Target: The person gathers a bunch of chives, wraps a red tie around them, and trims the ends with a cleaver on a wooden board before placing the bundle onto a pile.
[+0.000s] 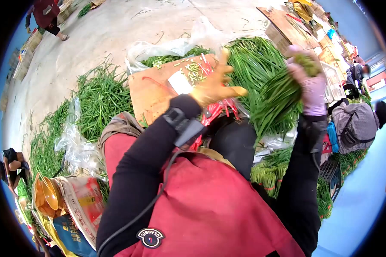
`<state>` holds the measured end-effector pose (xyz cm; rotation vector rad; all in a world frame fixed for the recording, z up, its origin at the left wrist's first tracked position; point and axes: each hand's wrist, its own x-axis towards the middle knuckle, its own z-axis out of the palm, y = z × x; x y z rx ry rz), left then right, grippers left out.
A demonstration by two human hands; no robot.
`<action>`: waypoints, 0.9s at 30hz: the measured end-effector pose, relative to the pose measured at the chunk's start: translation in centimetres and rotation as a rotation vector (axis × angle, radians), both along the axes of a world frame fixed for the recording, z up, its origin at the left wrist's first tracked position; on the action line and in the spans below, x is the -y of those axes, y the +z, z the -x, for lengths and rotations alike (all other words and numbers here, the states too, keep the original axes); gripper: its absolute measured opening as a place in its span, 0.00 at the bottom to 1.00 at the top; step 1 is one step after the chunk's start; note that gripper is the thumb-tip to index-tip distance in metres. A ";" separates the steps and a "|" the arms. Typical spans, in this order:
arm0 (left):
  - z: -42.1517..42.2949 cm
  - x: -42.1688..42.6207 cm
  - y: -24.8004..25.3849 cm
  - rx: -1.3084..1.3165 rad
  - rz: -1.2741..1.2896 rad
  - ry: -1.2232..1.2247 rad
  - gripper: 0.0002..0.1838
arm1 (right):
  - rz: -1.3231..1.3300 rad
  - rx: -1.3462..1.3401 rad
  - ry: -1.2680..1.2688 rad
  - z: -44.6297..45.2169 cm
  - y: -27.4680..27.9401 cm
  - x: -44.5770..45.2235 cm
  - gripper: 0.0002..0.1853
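My left hand (214, 85), in a yellow glove, is raised over the wooden board (150, 92) with its fingers spread and nothing in them. My right hand (306, 81), in a pale purple glove, is closed round a bunch of green chives (278, 96), stem ends up and leaves hanging down to the left. Beside it lies a large heap of long chives (251, 64). On the board are short cut stem pieces (195, 73), a white card (180, 82) and red strips. More red ties (218, 111) lie below my left hand.
Loose chives (101, 100) are piled left of the board, with clear plastic sheeting (77, 141) by them. Tied bundles (266, 177) stand by my right leg. A sack (83, 201) lies lower left. One person (45, 15) is at the far left; others are at the right.
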<state>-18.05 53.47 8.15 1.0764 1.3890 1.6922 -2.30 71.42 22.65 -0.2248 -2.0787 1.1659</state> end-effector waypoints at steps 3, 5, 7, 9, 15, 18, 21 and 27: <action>1.1 5.7 1.0 0.219 0.097 0.117 0.59 | 0.010 -0.243 -0.286 -4.2 6.0 -1.6 0.15; 2.4 8.9 0.4 0.174 0.136 0.170 0.55 | 0.178 -0.451 -0.259 -5.7 7.9 -4.4 0.13; 3.7 11.0 -0.9 0.075 0.141 0.235 0.52 | 0.272 -0.602 -0.117 -6.7 8.8 -8.6 0.15; 4.3 12.8 0.5 0.082 0.140 0.262 0.49 | 0.450 -0.654 0.078 -8.1 9.1 -10.5 0.21; 6.0 16.8 6.4 -0.288 -0.058 0.184 0.37 | 0.631 -0.628 0.591 -6.3 7.3 -6.4 0.26; 6.9 16.5 8.8 -0.706 -0.162 0.125 0.33 | 0.805 -0.500 0.856 -4.3 6.6 0.6 0.29; 2.1 15.8 12.5 -0.258 -0.136 -0.129 0.37 | 0.751 -0.438 0.879 -1.7 5.4 7.3 0.28; -1.7 16.1 6.7 0.306 -0.088 -0.308 0.41 | 0.785 -0.404 1.016 1.9 4.0 12.1 0.28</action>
